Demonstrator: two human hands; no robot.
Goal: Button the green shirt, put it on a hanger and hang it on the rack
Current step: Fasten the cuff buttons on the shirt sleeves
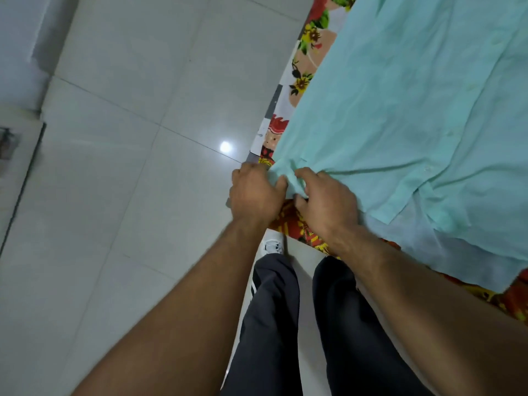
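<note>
The pale green shirt (pixel 400 115) lies spread flat on a bed covered by a flowered sheet (pixel 307 44). Its near corner hangs at the bed's edge. My left hand (pixel 253 192) and my right hand (pixel 325 200) both pinch the bunched fabric at that corner, thumbs and fingers closed on the cloth, close together. A small white button (pixel 427 168) shows on the shirt front to the right of my hands. No hanger or rack is in view.
Light grey tiled floor (pixel 128 167) fills the left side, with a lamp's glare spot. My legs in dark trousers (pixel 274 324) and a white shoe (pixel 273 247) stand against the bed's edge. A pale door or cabinet edge (pixel 17 155) is at far left.
</note>
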